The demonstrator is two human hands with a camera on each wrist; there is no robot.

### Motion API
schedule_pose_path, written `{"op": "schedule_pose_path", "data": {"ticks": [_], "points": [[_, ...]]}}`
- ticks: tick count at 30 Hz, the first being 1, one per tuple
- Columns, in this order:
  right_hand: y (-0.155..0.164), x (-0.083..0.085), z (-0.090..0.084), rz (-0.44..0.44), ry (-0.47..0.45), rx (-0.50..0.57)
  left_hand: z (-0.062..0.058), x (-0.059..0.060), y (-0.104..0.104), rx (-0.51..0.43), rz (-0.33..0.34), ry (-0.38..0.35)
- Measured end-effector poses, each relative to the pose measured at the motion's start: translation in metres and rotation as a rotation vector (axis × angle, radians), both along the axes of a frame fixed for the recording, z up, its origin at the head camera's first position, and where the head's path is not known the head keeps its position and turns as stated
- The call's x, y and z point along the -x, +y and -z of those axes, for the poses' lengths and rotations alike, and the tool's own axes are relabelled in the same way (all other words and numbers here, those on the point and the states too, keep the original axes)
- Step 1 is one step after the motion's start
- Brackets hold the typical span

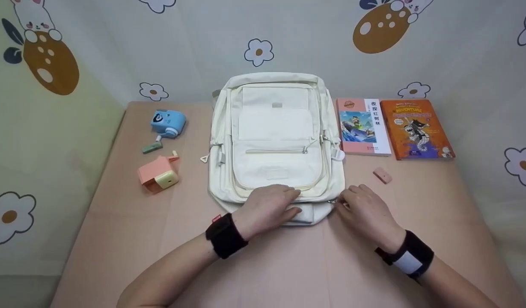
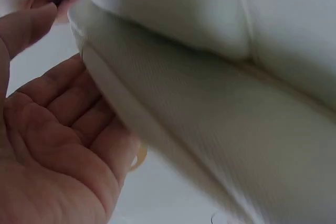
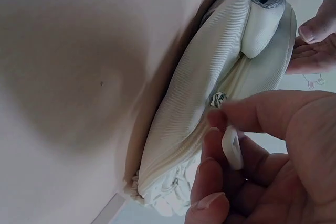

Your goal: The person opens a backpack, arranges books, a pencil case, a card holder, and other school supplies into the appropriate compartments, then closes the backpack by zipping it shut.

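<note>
Head view, left to right, all placed relative to the backpack (image 1: 276,141). Well left of it, toward the far side: blue pencil sharpener (image 1: 167,123) with a small grey-green piece (image 1: 152,148) just in front. Nearer, still left of the backpack: pink-and-yellow pencil sharpener (image 1: 158,175). The cream backpack lies flat mid-table (image 1: 117,239), front pockets up, its near end toward the person.

Left hand (image 1: 269,207) rests palm-down on the backpack's near end, fingers fairly straight and spread over the fabric, wrapped round nothing. Left wrist view agrees: palm open, fingers (image 2: 79,103) lying against the ribbed cream fabric (image 2: 210,129), no grip.

Right hand (image 1: 365,209) sits at the backpack's near right corner. Right wrist view: thumb and index finger pinch a white zipper pull tab (image 3: 232,148), the other fingers loosely curled behind it. The metal slider (image 3: 217,98) sits on the zip line of the backpack's side, just above the tab. Pinch is tight, nothing else in that hand.

Right of the backpack, toward the far side: pink-covered book (image 1: 362,126) just beside it, then orange book (image 1: 414,129) touching or nearly touching the pink one. Small pink eraser (image 1: 382,175) lies nearer, right of the backpack, apart from the right hand.
</note>
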State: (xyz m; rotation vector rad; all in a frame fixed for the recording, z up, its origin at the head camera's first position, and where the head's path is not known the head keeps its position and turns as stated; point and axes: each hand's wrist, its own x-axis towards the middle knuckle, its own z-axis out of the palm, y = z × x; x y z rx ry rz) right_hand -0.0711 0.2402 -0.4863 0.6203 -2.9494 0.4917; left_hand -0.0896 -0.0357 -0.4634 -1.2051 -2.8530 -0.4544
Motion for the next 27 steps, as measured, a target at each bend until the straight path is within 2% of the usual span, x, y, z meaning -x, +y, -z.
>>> {"op": "schedule_pose_path", "data": {"ticks": [5, 11, 21, 27], "points": [[0.0, 0.0, 0.0, -0.006, -0.028, 0.015, 0.01, 0.0, 0.015, 0.046, -0.03, 0.057], [0.005, 0.001, -0.002, -0.03, -0.006, 0.018, 0.015, 0.001, 0.017, 0.056, -0.055, 0.079], [0.019, 0.008, -0.003, -0.058, -0.009, 0.057, 0.016, 0.003, 0.015, 0.067, -0.033, 0.026], [0.034, 0.019, -0.008, -0.005, -0.024, 0.044, 0.016, 0.004, 0.013, 0.076, -0.036, 0.012]]}}
